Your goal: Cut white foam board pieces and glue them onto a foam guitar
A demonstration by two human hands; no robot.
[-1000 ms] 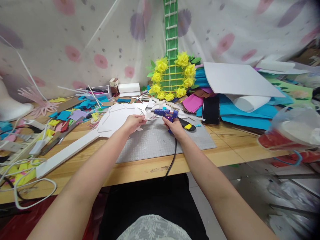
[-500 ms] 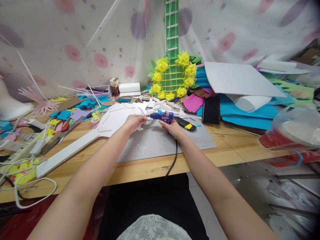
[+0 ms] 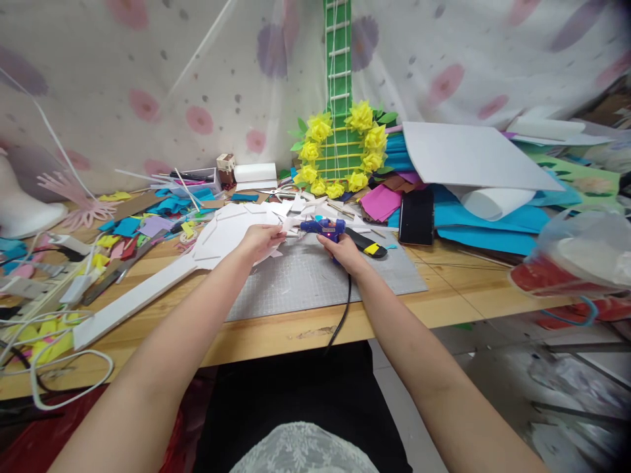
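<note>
My right hand (image 3: 341,251) is wrapped round a blue hot glue gun (image 3: 323,227), whose nozzle points left and whose black cord (image 3: 344,312) runs over the table edge. Just left of the nozzle, my left hand (image 3: 261,240) pinches a small white piece (image 3: 290,225), partly hidden by the fingers. Behind and beside that hand lies a white guitar-shaped cutout (image 3: 224,236) with a long neck and raised strips. A black and yellow utility knife (image 3: 365,244) rests on the grey cutting mat (image 3: 296,289), right of the glue gun.
A green guitar model (image 3: 339,85) ringed with yellow flowers stands at the back. Colored scraps (image 3: 156,225) and white cables (image 3: 73,355) crowd the left. A black phone (image 3: 417,217), white board (image 3: 473,154) and blue sheets (image 3: 483,230) lie right, near a bagged cup (image 3: 552,269).
The glue gun in my right hand has shifted slightly right. My left hand has moved a little left, widening the space between both hands.
</note>
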